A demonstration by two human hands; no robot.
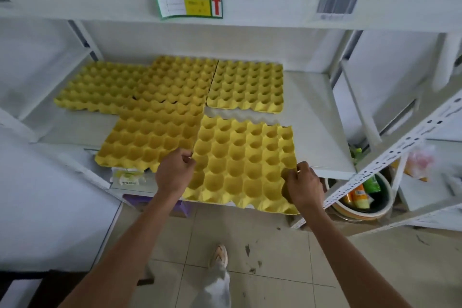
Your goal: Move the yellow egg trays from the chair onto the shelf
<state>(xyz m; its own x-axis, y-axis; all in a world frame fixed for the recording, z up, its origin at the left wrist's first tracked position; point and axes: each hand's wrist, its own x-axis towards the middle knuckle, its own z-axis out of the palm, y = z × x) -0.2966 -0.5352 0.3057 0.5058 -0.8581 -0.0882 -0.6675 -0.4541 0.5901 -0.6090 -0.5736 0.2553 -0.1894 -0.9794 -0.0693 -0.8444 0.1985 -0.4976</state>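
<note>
Several yellow egg trays lie on the white shelf (317,117). The nearest yellow egg tray (242,160) sits at the front right and overhangs the shelf's front edge. My left hand (173,171) pinches its left edge and my right hand (303,186) pinches its right edge. Left of it lies another tray (152,135), which also overhangs the front. Behind are a back-right tray (246,85), a back-middle tray (180,80) and a back-left tray (100,85), partly overlapping. The chair is out of view.
An upper shelf beam (275,5) with a green label (188,2) and a barcode tag (337,7) hangs above. A perforated white upright (390,155) stands at right, with a bucket of bottles (360,197) below. My shoe (219,255) rests on the tiled floor.
</note>
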